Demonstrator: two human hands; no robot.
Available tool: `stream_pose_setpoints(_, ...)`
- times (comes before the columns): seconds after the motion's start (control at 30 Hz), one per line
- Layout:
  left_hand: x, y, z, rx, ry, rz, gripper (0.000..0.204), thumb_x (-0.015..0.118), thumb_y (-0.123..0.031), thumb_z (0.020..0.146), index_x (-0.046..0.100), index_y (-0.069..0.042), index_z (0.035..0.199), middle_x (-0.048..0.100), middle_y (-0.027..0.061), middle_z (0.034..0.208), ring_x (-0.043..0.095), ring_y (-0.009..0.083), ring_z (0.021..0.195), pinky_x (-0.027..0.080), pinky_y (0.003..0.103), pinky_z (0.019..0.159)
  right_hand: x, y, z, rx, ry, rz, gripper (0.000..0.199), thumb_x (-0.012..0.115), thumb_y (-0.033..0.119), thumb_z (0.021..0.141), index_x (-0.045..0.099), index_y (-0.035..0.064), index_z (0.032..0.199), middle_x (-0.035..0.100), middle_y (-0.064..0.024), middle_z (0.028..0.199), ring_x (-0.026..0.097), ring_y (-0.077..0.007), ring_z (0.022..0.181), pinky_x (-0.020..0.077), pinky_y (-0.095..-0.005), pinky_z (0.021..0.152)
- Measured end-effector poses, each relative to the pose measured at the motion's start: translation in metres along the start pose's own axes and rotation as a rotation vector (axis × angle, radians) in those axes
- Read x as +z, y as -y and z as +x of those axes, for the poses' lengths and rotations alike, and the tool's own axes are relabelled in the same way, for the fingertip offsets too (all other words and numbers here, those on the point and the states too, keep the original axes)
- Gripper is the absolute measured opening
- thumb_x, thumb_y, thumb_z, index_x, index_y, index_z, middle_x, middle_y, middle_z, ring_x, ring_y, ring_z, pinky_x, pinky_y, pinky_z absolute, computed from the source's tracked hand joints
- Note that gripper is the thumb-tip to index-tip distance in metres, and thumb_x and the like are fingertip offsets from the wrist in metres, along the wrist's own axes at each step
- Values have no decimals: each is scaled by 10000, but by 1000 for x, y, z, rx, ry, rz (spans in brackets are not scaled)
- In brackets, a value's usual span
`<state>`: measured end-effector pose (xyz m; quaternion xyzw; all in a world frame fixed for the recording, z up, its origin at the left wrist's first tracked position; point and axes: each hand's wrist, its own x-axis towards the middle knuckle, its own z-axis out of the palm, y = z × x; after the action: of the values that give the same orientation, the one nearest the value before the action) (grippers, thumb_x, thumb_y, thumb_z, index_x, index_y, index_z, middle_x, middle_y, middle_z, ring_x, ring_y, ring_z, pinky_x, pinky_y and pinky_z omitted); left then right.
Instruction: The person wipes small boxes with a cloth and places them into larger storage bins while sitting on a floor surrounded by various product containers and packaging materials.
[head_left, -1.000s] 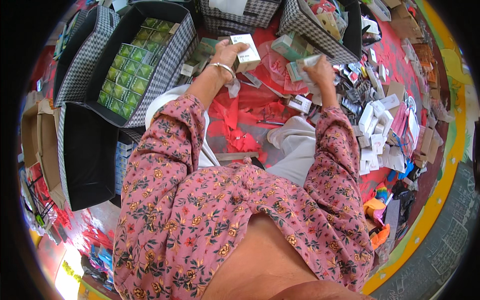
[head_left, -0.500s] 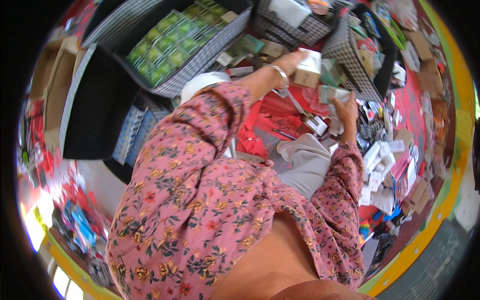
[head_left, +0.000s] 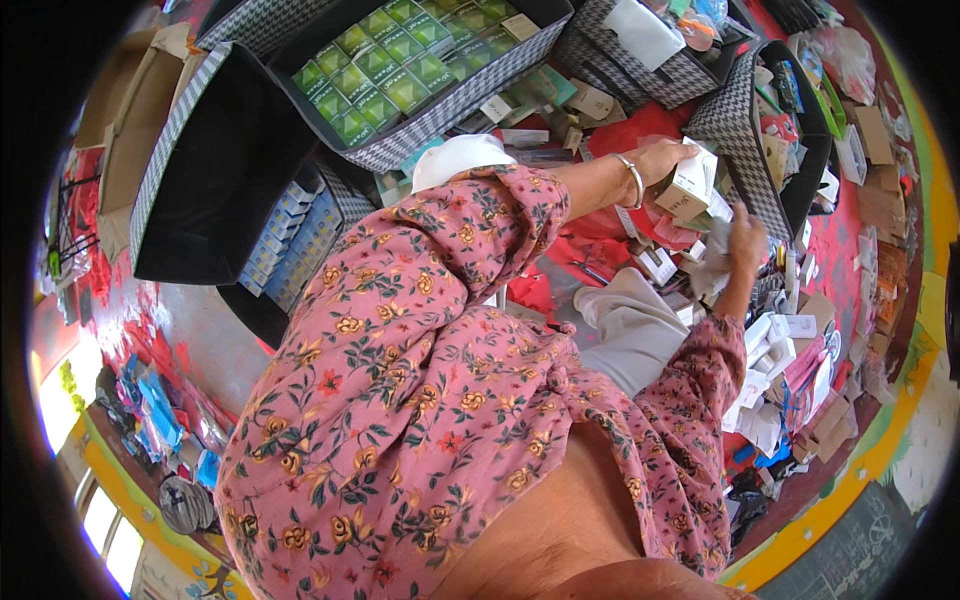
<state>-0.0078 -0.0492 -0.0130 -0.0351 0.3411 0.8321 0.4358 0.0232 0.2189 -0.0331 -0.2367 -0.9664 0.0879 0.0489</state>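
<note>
My left hand (head_left: 658, 163), wearing a bracelet at the wrist, grips a white and beige carton (head_left: 690, 185) by its upper side. Close by on the right, the fingers of my right hand (head_left: 746, 240) are closed on a crumpled greyish-white cloth (head_left: 712, 262). A pale green and white small box (head_left: 718, 207) shows between the carton and the right hand; whether the fingers touch it is hidden. Red plastic sheeting (head_left: 580, 255) and small white boxes (head_left: 656, 265) lie beneath my hands.
A houndstooth bin (head_left: 460, 105) full of green boxes stands far left, with a dark open bin (head_left: 215, 170) beside it. Another houndstooth bin (head_left: 735, 130) of mixed goods stands beyond my right hand. White cartons (head_left: 765, 350) are heaped at right. A white rounded object (head_left: 460, 160) touches my left sleeve.
The whole view has shifted, so the scene sits further right. My left hand has brought the carton closer to my right hand, and the pale green box is now partly covered by it.
</note>
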Motion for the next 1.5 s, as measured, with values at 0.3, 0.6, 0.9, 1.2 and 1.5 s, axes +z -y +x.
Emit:
stream_pose_setpoints(0.3, 3, 5, -14, 91, -48, 113, 359, 398, -361, 898, 432, -119, 1161, 563, 68, 1019, 590, 214, 897, 509, 403, 748, -31, 152, -82, -494, -382, 701, 194, 621, 209, 792, 595, 19, 763, 577, -99, 691, 548, -198, 625, 428, -300, 617)
stream_pose_setpoints(0.6, -7, 19, -14, 19, 154, 191, 362, 510, -305, 879, 411, -94, 1157, 568, 18, 963, 570, 116, 844, 476, 285, 720, -22, 119, -38, 53, -187, 1011, 276, 672, 231, 754, 617, -36, 713, 605, -77, 627, 540, -128, 558, 435, -276, 538)
stream_pose_setpoints(0.9, -19, -4, -10, 111, -87, -92, 488, 354, -475, 896, 492, -71, 1131, 582, 84, 1049, 576, 223, 947, 462, 423, 818, -30, 96, -21, 261, -223, 1913, 144, 604, 162, 820, 591, 30, 764, 588, -33, 702, 562, -138, 593, 478, -281, 561)
stream_pose_setpoints(1.2, -11, -5, -19, 165, 182, 263, 800, 666, -257, 717, 136, -54, 1281, 451, 155, 1154, 497, 248, 1048, 458, 377, 834, -17, 139, -46, 132, -148, 1550, 280, 600, 262, 832, 566, 11, 713, 533, 16, 619, 450, -58, 557, 382, -224, 505)
stream_pose_setpoints(1.5, -25, -5, -2, 635, -43, 883, 803, 717, 12, 584, 201, -40, 1197, 483, 78, 1071, 489, 137, 982, 407, 282, 892, -49, 163, -81, -690, -392, 622, 207, 638, 253, 759, 623, 87, 882, 523, -80, 882, 519, -191, 784, 434, -312, 684)
